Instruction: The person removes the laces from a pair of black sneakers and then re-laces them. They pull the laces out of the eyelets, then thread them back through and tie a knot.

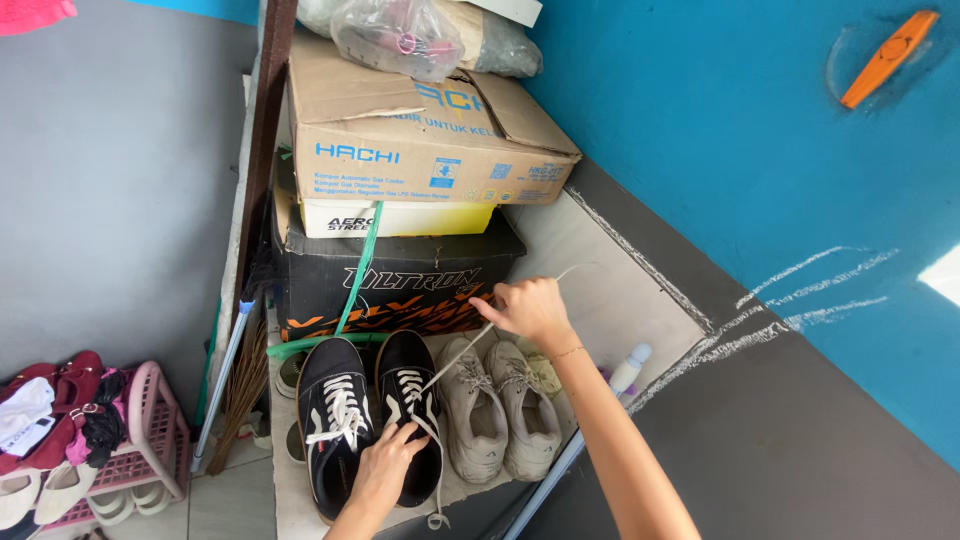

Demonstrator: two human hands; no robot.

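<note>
Right hand [530, 308] pinches a white lace [455, 358] pulled taut from the right black sneaker [410, 415], left hand [385, 468] pressing flat on its toe, fingertips hidden; beige sneakers [500, 405] beside, black box [400, 275] behind, pink rack [140, 440] cut off left.

Brown cardboard carton with blue print and small blue label squares [420, 125]: top of stack. Flat white-and-yellow box [400, 218]: beneath it. Black carton with orange markings [400, 285]: bottom. Clear plastic bags [400, 35]: on top.
</note>
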